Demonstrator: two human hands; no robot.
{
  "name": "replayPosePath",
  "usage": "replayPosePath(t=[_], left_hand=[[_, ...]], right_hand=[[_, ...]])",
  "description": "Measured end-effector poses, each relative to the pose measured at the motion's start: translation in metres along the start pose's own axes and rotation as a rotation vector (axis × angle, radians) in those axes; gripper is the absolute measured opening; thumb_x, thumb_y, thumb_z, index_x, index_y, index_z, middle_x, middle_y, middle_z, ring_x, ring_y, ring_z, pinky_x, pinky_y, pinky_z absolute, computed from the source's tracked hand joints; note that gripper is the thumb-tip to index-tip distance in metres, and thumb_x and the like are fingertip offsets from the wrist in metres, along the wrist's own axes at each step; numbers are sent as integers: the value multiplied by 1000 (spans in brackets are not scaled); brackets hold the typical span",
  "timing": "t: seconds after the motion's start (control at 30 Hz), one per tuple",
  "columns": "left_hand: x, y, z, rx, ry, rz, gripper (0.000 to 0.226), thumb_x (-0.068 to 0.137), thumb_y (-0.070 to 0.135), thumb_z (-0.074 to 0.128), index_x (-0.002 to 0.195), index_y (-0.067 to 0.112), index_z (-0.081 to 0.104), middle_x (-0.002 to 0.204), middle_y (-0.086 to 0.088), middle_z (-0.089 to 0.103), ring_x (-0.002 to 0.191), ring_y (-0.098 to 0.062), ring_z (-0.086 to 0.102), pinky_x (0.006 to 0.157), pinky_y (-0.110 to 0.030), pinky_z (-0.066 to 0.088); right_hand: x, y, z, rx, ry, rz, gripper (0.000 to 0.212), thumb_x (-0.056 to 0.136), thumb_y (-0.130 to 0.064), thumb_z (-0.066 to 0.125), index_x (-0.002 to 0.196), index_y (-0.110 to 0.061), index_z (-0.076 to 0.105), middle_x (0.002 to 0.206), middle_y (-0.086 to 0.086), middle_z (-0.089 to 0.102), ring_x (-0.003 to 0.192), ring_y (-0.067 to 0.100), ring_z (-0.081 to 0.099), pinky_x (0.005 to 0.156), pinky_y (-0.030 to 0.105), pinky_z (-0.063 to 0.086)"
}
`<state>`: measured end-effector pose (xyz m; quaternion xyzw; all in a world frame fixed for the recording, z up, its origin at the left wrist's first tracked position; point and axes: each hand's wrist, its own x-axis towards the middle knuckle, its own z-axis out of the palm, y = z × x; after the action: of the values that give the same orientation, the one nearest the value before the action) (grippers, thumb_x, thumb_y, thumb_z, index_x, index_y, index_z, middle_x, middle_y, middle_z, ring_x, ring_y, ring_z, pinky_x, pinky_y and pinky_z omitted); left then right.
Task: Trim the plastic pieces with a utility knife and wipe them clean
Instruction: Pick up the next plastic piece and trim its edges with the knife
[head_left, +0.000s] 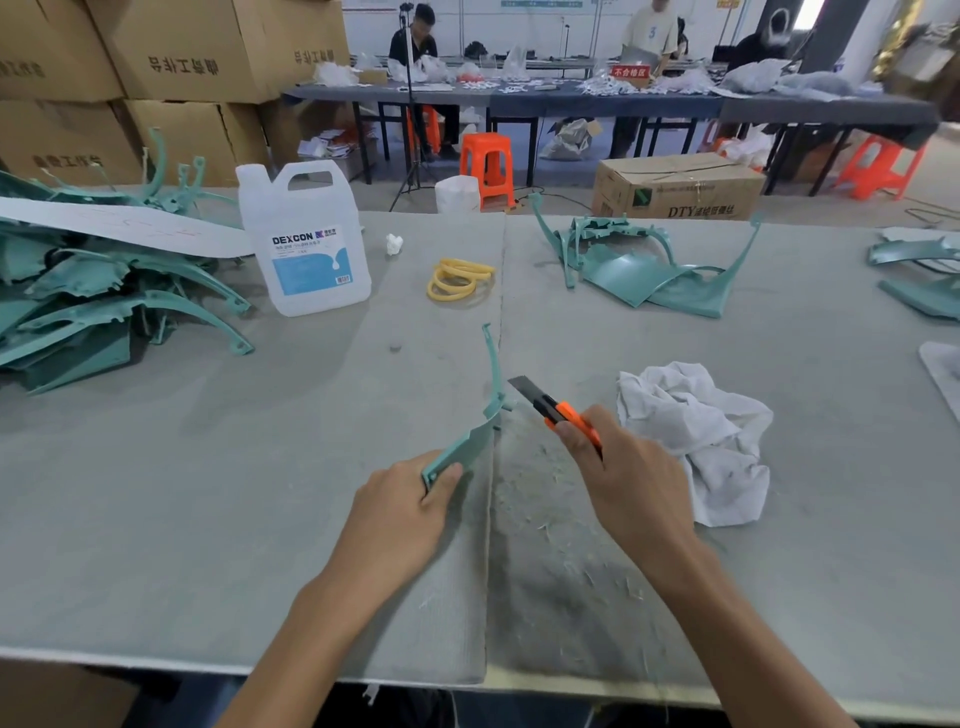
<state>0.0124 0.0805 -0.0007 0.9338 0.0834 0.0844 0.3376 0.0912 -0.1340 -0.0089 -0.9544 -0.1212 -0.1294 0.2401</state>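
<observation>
My left hand (402, 512) grips the near end of a teal plastic piece (480, 415), which stands on edge with its thin curved arm pointing away from me. My right hand (626, 480) holds an orange utility knife (553, 408) with its blade out, the tip just right of the piece's middle and a small gap between them. A crumpled white cloth (706, 434) lies on the grey table cover (208, 493) to the right of the knife hand. Pale plastic shavings (566, 551) are scattered between my forearms.
A heap of teal pieces (98, 291) fills the left of the table, a smaller group (644, 270) lies at the back right, more at the far right (919, 270). A white Dexcon jug (306, 239) and yellow rubber bands (460, 280) sit mid-table. People work at distant tables.
</observation>
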Motion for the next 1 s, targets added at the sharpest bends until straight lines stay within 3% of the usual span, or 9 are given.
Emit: replayPosePath(t=[0.1, 0.23, 0.33, 0.47, 0.63, 0.83, 0.93, 1.0], left_hand=[[-1, -2, 0, -8, 20, -10, 37, 102, 39, 49, 66, 46, 51, 55, 20, 54, 57, -7, 52, 49, -19, 31], [3, 1, 1, 8, 26, -16, 39, 102, 40, 48, 64, 47, 51, 53, 10, 49, 61, -19, 52, 51, -25, 31], [4, 1, 2, 6, 22, -15, 39, 102, 40, 49, 63, 41, 51, 52, 8, 49, 66, -26, 56, 52, -27, 31], [3, 2, 2, 6, 25, -7, 38, 102, 39, 49, 67, 53, 53, 50, 18, 51, 55, -11, 47, 50, -25, 30], [6, -2, 2, 6, 21, -35, 39, 102, 40, 50, 64, 47, 52, 49, 15, 49, 53, -11, 45, 50, -26, 29], [8, 1, 4, 50, 40, -45, 42, 102, 39, 49, 62, 27, 43, 52, 7, 46, 56, -11, 48, 51, -26, 30], [9, 0, 4, 39, 24, -49, 40, 102, 40, 48, 64, 27, 45, 53, 6, 47, 57, -16, 49, 51, -28, 31], [8, -1, 4, 39, 25, -54, 42, 102, 40, 48, 62, 28, 43, 52, 6, 45, 56, -18, 48, 51, -30, 30]], right_hand=[[-18, -6, -2, 60, 13, -40, 42, 96, -72, 22, 91, -34, 39, 53, -6, 52, 50, 13, 53, 49, 32, 38], [-38, -18, -2, 101, 53, -94, 42, 98, -74, 20, 89, -38, 40, 47, -8, 46, 42, 6, 47, 43, 28, 31], [-42, -24, 1, 50, 39, -131, 50, 97, -76, 15, 90, -34, 42, 49, -9, 46, 44, 8, 49, 44, 31, 39], [-21, -12, -6, -2, 19, 10, 53, 91, -72, 16, 99, -30, 47, 60, -5, 54, 64, 26, 59, 61, 38, 47], [-31, -18, 0, 87, 36, -117, 52, 95, -78, 16, 93, -35, 45, 50, -6, 50, 45, 8, 50, 46, 32, 40], [-6, -5, -2, 91, -52, 43, 45, 97, -69, 27, 88, -28, 43, 57, -4, 54, 58, 22, 57, 59, 38, 46], [-12, -7, 2, 146, 16, -31, 44, 96, -73, 26, 86, -34, 41, 52, -4, 53, 49, 11, 53, 49, 34, 39], [-24, -17, 9, 188, -47, -100, 43, 94, -78, 25, 85, -40, 42, 57, -5, 58, 50, 11, 55, 48, 33, 43]])
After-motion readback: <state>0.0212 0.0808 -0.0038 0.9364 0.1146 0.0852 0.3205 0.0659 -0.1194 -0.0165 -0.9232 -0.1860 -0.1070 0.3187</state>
